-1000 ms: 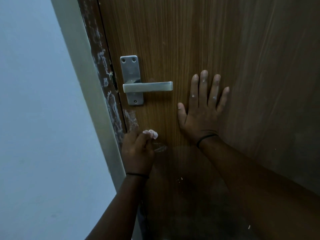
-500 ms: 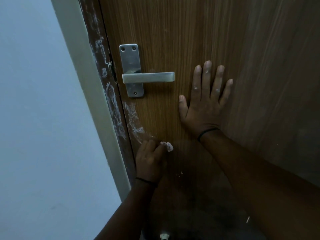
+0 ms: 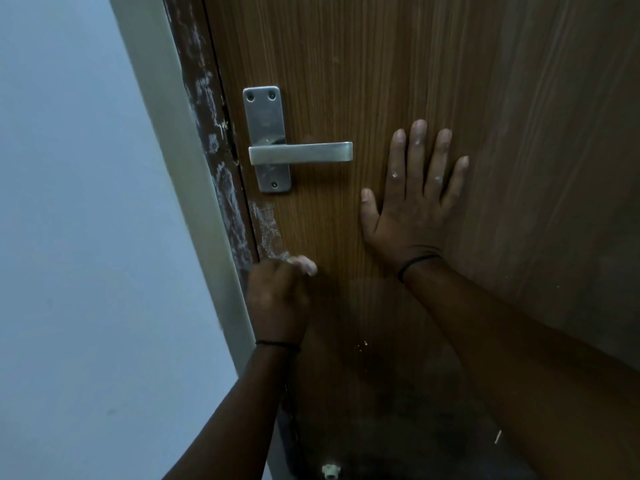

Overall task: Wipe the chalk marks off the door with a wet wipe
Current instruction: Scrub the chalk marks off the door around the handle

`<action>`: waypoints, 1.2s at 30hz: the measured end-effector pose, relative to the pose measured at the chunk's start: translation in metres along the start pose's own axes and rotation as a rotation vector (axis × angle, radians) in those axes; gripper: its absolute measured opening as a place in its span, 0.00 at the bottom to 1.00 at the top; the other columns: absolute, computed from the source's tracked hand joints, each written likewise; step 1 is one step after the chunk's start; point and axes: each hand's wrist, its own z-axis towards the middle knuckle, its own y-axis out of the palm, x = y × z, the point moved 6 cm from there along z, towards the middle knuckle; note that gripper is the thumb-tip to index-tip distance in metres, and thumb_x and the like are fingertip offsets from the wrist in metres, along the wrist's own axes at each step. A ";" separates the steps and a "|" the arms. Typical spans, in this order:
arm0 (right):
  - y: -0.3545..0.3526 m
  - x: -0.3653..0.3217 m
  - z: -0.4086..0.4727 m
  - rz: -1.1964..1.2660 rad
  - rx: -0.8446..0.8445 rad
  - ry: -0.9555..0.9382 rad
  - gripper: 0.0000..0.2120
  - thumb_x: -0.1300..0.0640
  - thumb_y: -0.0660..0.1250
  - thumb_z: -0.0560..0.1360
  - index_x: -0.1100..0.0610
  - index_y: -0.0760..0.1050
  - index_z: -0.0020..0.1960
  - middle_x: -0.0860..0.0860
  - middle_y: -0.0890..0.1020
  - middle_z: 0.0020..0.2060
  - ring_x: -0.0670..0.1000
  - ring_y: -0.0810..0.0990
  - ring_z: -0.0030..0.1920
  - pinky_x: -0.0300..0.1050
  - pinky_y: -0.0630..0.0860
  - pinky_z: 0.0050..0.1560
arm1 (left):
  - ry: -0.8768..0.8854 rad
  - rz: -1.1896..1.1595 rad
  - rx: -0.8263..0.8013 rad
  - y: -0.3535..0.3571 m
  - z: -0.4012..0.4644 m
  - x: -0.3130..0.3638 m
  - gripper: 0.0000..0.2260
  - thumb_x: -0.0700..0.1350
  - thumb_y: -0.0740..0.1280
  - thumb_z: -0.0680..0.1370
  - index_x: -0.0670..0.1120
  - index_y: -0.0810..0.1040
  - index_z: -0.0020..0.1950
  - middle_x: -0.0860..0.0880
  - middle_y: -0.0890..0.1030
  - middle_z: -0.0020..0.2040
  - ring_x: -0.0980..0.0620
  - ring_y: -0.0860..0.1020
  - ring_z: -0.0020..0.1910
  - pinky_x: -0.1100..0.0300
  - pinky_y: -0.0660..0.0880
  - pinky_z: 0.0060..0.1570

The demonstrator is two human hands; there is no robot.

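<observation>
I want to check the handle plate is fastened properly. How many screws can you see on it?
3: two side by side at the top of the handle plate, left and right, and one at the bottom. The lever may hide others.

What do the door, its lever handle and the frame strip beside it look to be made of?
Door: wood or wood-look laminate, matte, with straight vertical grain lines.
Lever handle: brushed silvery metal, with a soft sheen and screw heads on its plate.
Frame strip: dark wood, probably, smeared with white chalk.
</observation>
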 end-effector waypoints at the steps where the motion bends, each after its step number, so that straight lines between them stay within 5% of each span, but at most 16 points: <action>1: 0.001 0.000 0.000 -0.001 0.002 0.003 0.35 0.39 0.52 0.81 0.59 0.53 0.80 0.61 0.57 0.79 0.64 0.53 0.79 0.68 0.48 0.76 | -0.087 -0.006 0.082 -0.006 0.010 -0.006 0.04 0.35 0.71 0.74 0.43 0.84 0.43 0.45 0.81 0.41 0.46 0.77 0.42 0.58 0.70 0.43; 4: 0.003 0.000 -0.002 0.003 0.003 0.000 0.35 0.39 0.52 0.81 0.59 0.52 0.80 0.61 0.57 0.79 0.65 0.53 0.79 0.69 0.50 0.76 | -0.149 0.018 0.147 -0.009 0.019 -0.008 0.04 0.34 0.72 0.73 0.42 0.83 0.43 0.44 0.79 0.40 0.47 0.76 0.42 0.61 0.69 0.43; 11: 0.009 -0.004 -0.008 -0.013 -0.022 -0.177 0.33 0.41 0.51 0.82 0.53 0.46 0.82 0.55 0.51 0.81 0.66 0.49 0.79 0.70 0.46 0.76 | 0.027 0.034 -0.171 0.013 -0.032 -0.005 0.05 0.43 0.70 0.74 0.43 0.84 0.46 0.47 0.80 0.42 0.48 0.75 0.42 0.55 0.73 0.36; 16: 0.017 -0.009 -0.017 -0.033 -0.022 -0.354 0.33 0.39 0.52 0.82 0.50 0.48 0.82 0.51 0.53 0.81 0.63 0.49 0.79 0.71 0.49 0.75 | 0.000 0.018 -0.126 0.005 -0.022 -0.003 0.02 0.38 0.73 0.72 0.43 0.84 0.43 0.46 0.81 0.41 0.46 0.77 0.41 0.56 0.72 0.39; 23: 0.016 -0.009 -0.017 -0.018 -0.028 -0.360 0.32 0.38 0.52 0.82 0.48 0.49 0.82 0.51 0.54 0.81 0.62 0.48 0.80 0.72 0.48 0.75 | -0.175 0.043 0.224 -0.037 0.066 -0.007 0.03 0.35 0.72 0.73 0.40 0.82 0.39 0.42 0.80 0.38 0.43 0.78 0.41 0.56 0.72 0.44; 30: 0.014 -0.009 -0.018 -0.015 -0.024 -0.340 0.32 0.38 0.53 0.82 0.49 0.51 0.82 0.51 0.54 0.81 0.62 0.50 0.80 0.72 0.50 0.74 | -0.118 0.032 0.038 -0.025 0.018 -0.005 0.04 0.34 0.73 0.73 0.41 0.84 0.44 0.44 0.81 0.42 0.46 0.79 0.44 0.60 0.74 0.46; 36: 0.014 -0.011 -0.019 -0.027 0.011 -0.366 0.32 0.40 0.54 0.82 0.50 0.52 0.81 0.52 0.56 0.81 0.64 0.52 0.79 0.68 0.47 0.77 | -0.130 -0.005 0.183 -0.033 0.068 0.008 0.02 0.36 0.72 0.73 0.39 0.83 0.40 0.41 0.81 0.39 0.43 0.78 0.42 0.62 0.69 0.42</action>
